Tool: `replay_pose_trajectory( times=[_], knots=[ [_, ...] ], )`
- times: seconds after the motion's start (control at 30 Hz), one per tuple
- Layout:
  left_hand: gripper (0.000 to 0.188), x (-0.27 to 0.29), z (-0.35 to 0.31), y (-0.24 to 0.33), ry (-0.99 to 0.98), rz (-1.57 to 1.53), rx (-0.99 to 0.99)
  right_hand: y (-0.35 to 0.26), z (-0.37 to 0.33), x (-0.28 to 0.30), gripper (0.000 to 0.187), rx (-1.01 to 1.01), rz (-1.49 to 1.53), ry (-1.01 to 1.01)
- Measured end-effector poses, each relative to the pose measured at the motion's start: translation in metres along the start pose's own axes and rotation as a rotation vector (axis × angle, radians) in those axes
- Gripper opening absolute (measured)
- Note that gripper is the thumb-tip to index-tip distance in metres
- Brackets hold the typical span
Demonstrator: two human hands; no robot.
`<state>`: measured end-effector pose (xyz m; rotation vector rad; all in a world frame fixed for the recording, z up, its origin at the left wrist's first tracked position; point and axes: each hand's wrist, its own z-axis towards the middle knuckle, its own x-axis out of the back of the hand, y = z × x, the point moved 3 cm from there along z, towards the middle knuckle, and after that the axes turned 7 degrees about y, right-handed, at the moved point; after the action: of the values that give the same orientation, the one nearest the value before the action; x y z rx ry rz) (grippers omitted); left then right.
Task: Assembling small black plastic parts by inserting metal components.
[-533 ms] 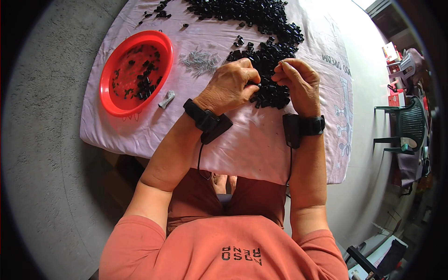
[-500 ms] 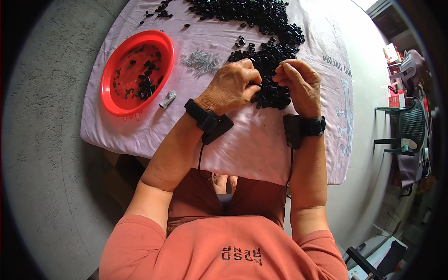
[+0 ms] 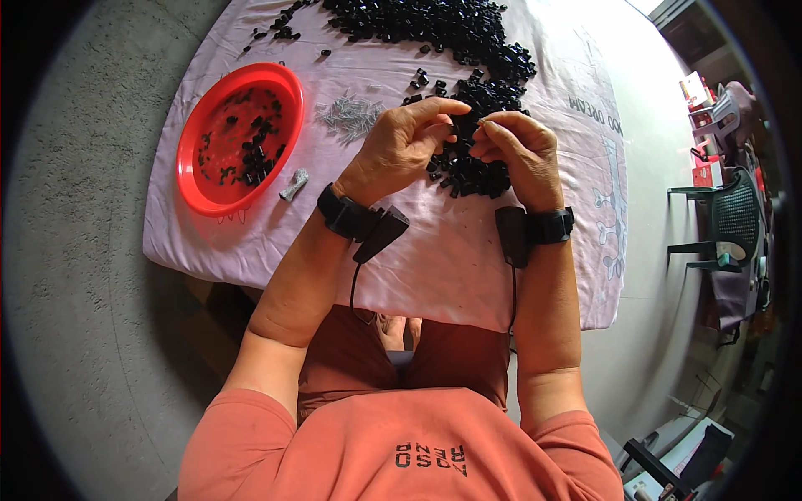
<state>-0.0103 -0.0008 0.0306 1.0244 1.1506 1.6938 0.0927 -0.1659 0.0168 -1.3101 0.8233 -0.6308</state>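
Over the near end of a pile of small black plastic pieces point(image 3: 478, 171), my two hands face each other a short gap apart. My left hand point(image 3: 405, 149) is closed, its index finger reaching over the thumb; what looks like one small black plastic piece shows at the fingertips. Thumb and index finger of my right hand point(image 3: 525, 154) are pinched together around something too small to make out. Left of my left hand lies a heap of thin silvery pins point(image 3: 349, 117). A red basin point(image 3: 190, 188) with some black pieces in it stands further left.
A small grey twisted bundle point(image 3: 293, 184) lies beside the basin. The pink printed cloth point(image 3: 434, 275) covers the table. Black pieces spread across its far side. Cables hang from both wrist straps. A dark green chair point(image 3: 735, 219) stands on the floor to the right.
My left hand has lifted off the pile's edge, its index finger now straighter. The right hand stays pinched and sits slightly further left in the picture. The whole view has shifted a little.
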Motion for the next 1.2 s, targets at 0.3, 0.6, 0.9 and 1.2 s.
replay_pose_trajectory(
  times=[0.3, 0.6, 0.9, 1.2],
  knots=[
    [0.021, 0.003, 0.001, -0.001, -0.047, -0.119, 0.055, -0.003, -0.001, -0.003, 0.017, -0.006, -0.033, -0.036],
    [0.007, -0.005, 0.001, 0.005, 0.102, -0.187, 0.07, -0.001, -0.001, -0.005, 0.016, -0.006, -0.032, -0.06],
    [0.01, -0.003, 0.002, -0.001, 0.156, -0.251, 0.043, -0.001, -0.002, -0.008, 0.016, -0.013, -0.013, -0.085],
    [0.016, -0.01, -0.001, -0.003, 0.192, -0.37, 0.13, -0.003, -0.002, -0.01, 0.015, 0.029, -0.036, -0.104]
  ],
)
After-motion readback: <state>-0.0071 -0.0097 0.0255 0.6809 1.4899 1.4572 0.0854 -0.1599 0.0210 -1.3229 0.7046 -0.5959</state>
